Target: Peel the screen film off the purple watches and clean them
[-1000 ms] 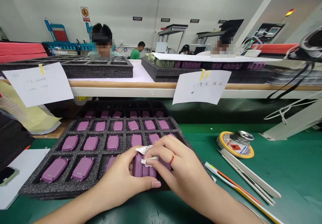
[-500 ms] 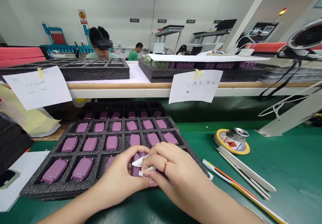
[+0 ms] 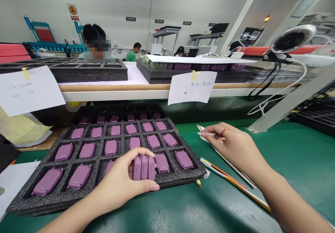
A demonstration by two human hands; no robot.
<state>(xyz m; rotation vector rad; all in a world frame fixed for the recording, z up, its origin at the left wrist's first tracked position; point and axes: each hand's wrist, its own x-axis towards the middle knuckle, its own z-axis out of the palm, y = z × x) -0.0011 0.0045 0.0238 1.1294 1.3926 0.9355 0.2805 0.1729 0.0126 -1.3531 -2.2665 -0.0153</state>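
My left hand is closed around a stack of three purple watch cases, held on edge over the front of the black foam tray. Single purple cases lie in the tray's compartments, such as one watch case just right of the stack. Off to the right, my right hand pinches a crumpled white wipe between thumb and fingers. It is over the spot by the tape roll, which it mostly hides.
Swabs and sticks lie on the green table beneath my right hand. A shelf edge with taped paper notes runs across behind the tray. A lamp or magnifier stands at the right. Another person sits beyond the shelf.
My right hand has left the watch cases and moved right with the white wipe. My left hand still holds the stack, now fully in sight. The view has turned slightly to the right.
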